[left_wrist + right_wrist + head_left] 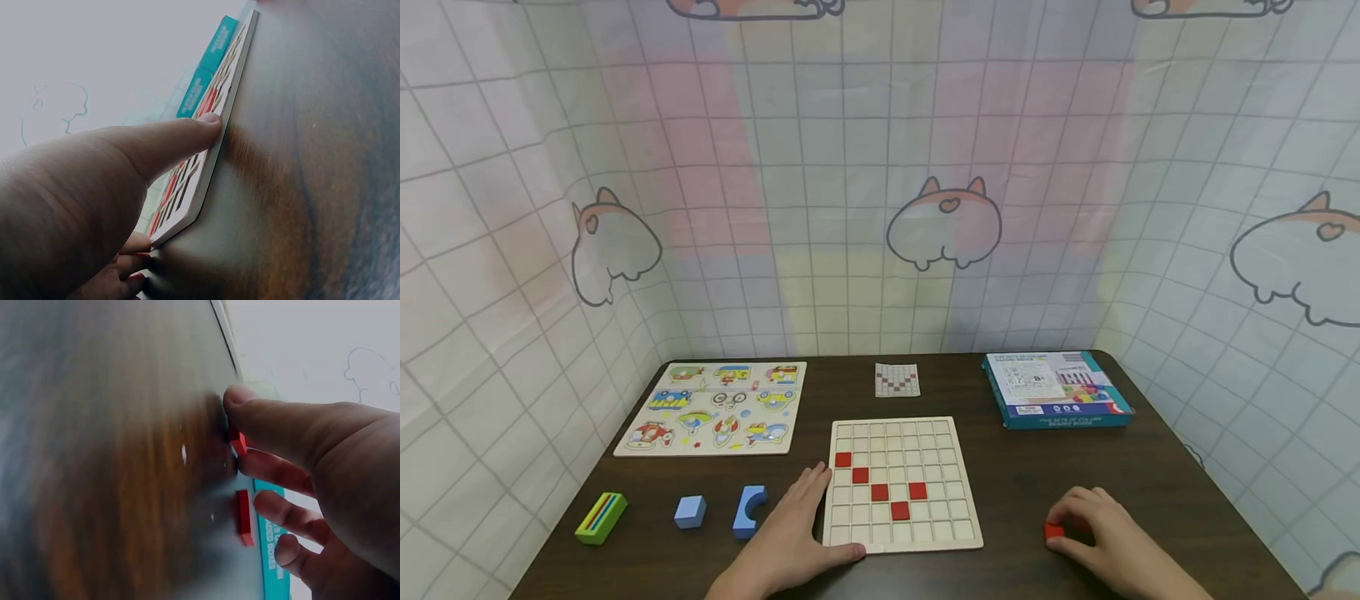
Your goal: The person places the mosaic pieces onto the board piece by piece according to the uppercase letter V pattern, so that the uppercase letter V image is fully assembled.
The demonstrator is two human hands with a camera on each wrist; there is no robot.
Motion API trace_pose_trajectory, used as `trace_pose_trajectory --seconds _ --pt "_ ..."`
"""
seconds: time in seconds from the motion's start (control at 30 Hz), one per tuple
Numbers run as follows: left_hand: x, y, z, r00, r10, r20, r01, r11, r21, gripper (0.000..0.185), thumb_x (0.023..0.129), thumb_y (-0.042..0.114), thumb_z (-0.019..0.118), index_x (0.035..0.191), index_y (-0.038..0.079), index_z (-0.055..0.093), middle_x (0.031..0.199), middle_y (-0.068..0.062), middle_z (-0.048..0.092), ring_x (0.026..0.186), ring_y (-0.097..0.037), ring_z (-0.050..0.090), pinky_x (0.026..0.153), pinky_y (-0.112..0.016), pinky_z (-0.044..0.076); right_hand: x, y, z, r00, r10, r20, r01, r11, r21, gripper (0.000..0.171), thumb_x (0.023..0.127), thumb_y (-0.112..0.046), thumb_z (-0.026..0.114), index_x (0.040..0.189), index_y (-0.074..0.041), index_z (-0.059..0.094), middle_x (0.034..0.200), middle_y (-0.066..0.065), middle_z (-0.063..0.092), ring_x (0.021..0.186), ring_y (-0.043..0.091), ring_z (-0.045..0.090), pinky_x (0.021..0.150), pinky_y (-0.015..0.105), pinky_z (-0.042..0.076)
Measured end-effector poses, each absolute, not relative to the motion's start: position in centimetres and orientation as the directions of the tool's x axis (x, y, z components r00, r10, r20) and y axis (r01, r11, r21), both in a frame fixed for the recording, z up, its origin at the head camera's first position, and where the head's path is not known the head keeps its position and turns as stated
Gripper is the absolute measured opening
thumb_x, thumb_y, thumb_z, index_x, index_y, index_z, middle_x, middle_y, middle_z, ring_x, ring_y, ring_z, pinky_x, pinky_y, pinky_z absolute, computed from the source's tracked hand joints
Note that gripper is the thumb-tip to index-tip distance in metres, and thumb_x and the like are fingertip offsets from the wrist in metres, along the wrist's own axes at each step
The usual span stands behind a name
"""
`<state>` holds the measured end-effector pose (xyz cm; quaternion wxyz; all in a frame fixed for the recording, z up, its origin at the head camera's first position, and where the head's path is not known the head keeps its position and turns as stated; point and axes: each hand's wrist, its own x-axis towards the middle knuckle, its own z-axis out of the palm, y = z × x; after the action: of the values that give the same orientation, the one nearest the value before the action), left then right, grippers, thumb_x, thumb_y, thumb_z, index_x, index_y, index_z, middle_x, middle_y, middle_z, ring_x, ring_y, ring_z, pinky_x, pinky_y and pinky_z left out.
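Note:
A pale wooden grid board [925,533] lies mid-table, several red square tiles [880,492] set in a slanting line that turns up at the right. My left hand [793,529] rests at its near-left corner, fingers straight along the left edge. In the left wrist view the thumb [181,137] touches the front edge. Off to the right, my right hand [1105,533] pinches a red tile [237,442] between thumb and index finger, at the tabletop. A second red tile [244,519] lies by the other fingertips, which the head view does not show apart.
Behind the board lies a small pattern card [897,380]. A blue-green box [1060,390] is at back right, a vehicle picture board [715,408] at back left. Front left hold a green striped block [601,518], a blue cube [690,512] and a blue arch block [747,512].

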<state>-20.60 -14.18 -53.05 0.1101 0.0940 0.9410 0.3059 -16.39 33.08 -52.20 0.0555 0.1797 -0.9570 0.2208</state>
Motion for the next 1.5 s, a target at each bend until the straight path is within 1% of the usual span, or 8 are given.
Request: trace_pose_trajectory --seconds 0.13,0.33,0.6,0.87,1.03,1.23,1.4,1.5 --pt "-20.6 -14.2 -53.2 -0.958 0.242 -0.154 0.106 0.796 0.596 0.136 0.072 0.084 0.087 0.176 0.015 0.033 0.184 -0.011 0.031 0.172 -0.040 0.024 0.132 -0.071 0.031 -16.8 32.2 -52.1 -0.927 -0.321 0.194 -0.374 0.825 -0.423 0.015 0.097 -0.042 0.087 0.104 -0.039 0.074 0.104 -0.025 0.066 0.093 -0.001 0.048 0.076 0.026 0.047" --pt "-20.5 -14.2 -53.2 -0.958 0.242 -0.152 0.106 0.796 0.595 0.137 0.072 0.085 0.087 0.176 0.015 0.033 0.184 -0.011 0.031 0.172 -0.040 0.024 0.132 -0.071 0.032 -17.9 30.5 -51.7 -0.904 -0.340 0.260 -0.423 0.803 -0.421 0.016 0.097 -0.037 0.089 0.106 -0.037 0.076 0.105 -0.028 0.068 0.098 0.000 0.054 0.086 0.030 0.056" --pt "-20.7 -14.1 -53.2 -0.959 0.245 -0.145 0.114 0.795 0.595 0.136 0.072 0.084 0.088 0.176 0.015 0.033 0.184 -0.011 0.031 0.172 -0.040 0.024 0.133 -0.071 0.031 -19.8 28.4 -51.2 -0.909 -0.345 0.236 -0.416 0.800 -0.432 0.013 0.098 -0.038 0.087 0.107 -0.038 0.077 0.106 -0.029 0.067 0.102 0.001 0.054 0.092 0.032 0.056" --pt "-20.7 -14.1 -53.1 -0.956 0.253 -0.146 0.118 0.792 0.599 0.136 0.072 0.084 0.088 0.176 0.014 0.034 0.184 -0.011 0.030 0.172 -0.040 0.024 0.133 -0.071 0.030 -20.9 26.7 -50.9 -0.884 -0.371 0.284 -0.463 0.773 -0.434 0.014 0.097 -0.033 0.089 0.108 -0.033 0.079 0.107 -0.026 0.070 0.104 0.003 0.056 0.093 0.035 0.056" --pt "-20.7 -14.2 -53.1 -0.957 0.239 -0.166 0.094 0.795 0.600 0.137 0.072 0.084 0.088 0.176 0.015 0.033 0.184 -0.011 0.031 0.172 -0.041 0.024 0.133 -0.071 0.030 -21.6 25.4 -50.8 -0.887 -0.385 0.254 -0.461 0.761 -0.457 0.014 0.099 -0.033 0.087 0.111 -0.031 0.080 0.111 -0.024 0.071 0.106 0.004 0.056 0.094 0.036 0.056" --pt "-20.6 -14.3 -53.1 -0.959 0.237 -0.157 0.098 0.794 0.600 0.136 0.072 0.083 0.089 0.176 0.015 0.033 0.184 -0.010 0.031 0.172 -0.041 0.024 0.132 -0.071 0.031 -23.1 23.8 -50.8 -0.914 -0.355 0.195 -0.405 0.765 -0.501 0.015 0.100 -0.037 0.085 0.113 -0.033 0.080 0.114 -0.023 0.070 0.111 0.007 0.055 0.100 0.039 0.058" --pt "-20.6 -14.3 -53.1 -0.960 0.243 -0.138 0.116 0.795 0.596 0.137 0.071 0.084 0.088 0.176 0.015 0.033 0.184 -0.010 0.030 0.172 -0.040 0.025 0.132 -0.071 0.032 -24.2 22.8 -51.2 -0.913 -0.358 0.196 -0.407 0.756 -0.512 0.015 0.100 -0.035 0.086 0.114 -0.033 0.079 0.116 -0.021 0.071 0.113 0.008 0.057 0.103 0.044 0.058" --pt "-20.5 -14.2 -53.1 -0.960 0.247 -0.133 0.122 0.795 0.595 0.137 0.072 0.084 0.088 0.176 0.015 0.033 0.184 -0.010 0.030 0.172 -0.040 0.025 0.132 -0.070 0.032 -24.6 22.5 -51.4 -0.910 -0.364 0.198 -0.412 0.752 -0.515 0.016 0.100 -0.035 0.085 0.115 -0.032 0.079 0.117 -0.020 0.071 0.113 0.008 0.057 0.103 0.042 0.058"
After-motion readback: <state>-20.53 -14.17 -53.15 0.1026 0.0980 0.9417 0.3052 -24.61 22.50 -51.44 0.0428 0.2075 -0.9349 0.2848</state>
